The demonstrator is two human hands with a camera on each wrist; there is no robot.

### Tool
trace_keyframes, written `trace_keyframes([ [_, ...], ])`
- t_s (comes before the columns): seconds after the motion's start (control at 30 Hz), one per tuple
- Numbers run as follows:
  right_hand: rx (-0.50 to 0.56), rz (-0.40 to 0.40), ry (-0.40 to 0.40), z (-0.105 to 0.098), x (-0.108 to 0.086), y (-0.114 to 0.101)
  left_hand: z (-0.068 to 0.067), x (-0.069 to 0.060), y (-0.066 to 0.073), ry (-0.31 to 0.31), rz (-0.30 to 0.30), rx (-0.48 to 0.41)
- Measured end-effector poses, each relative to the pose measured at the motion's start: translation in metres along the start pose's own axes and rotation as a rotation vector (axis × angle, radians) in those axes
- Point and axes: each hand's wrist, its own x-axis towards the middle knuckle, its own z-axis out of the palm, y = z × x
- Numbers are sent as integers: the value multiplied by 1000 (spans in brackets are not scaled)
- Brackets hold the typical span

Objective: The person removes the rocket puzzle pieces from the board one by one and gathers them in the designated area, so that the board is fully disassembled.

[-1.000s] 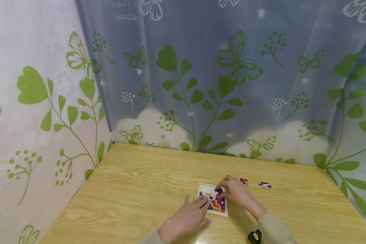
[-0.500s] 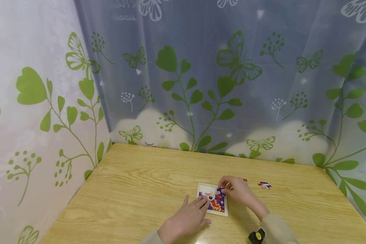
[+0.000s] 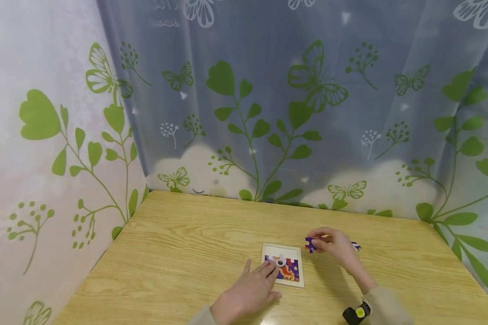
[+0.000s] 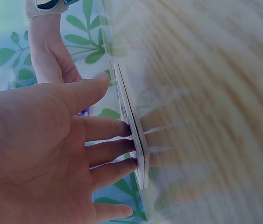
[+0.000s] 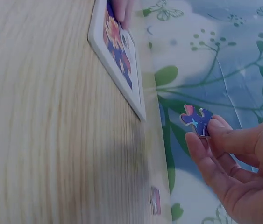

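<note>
A framed puzzle (image 3: 288, 271) lies on the table with its lower part filled in purple and orange and its upper strip bare white. My left hand (image 3: 250, 289) rests on the frame's left side, fingers straight and fingertips on the pictured part; in the left wrist view the left hand (image 4: 42, 149) touches the board's edge. Right of the frame, my right hand (image 3: 336, 247) pinches a purple puzzle piece (image 3: 310, 245). The right wrist view has this purple piece (image 5: 196, 121) raised between thumb and fingers of the right hand (image 5: 243, 163), apart from the frame.
Another loose piece (image 3: 356, 246) lies on the table just beyond the right hand, partly hidden by it. A black band with a yellow spot (image 3: 358, 312) is on the right wrist. A patterned curtain (image 3: 244, 113) stands behind the wooden table (image 3: 195, 243).
My right hand has lifted the purple piece off the frame's upper right corner and moved it to the right. The left hand has stayed in place.
</note>
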Motion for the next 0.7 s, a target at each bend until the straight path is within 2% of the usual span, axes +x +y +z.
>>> trace_keyframes([
  [0.43, -69, 57, 77, -43, -16, 23, 0, 1, -1, -2, 8, -9],
  [0.7, -208, 126, 114, -77, -26, 43, 0, 1, -1, 2, 9, -9],
])
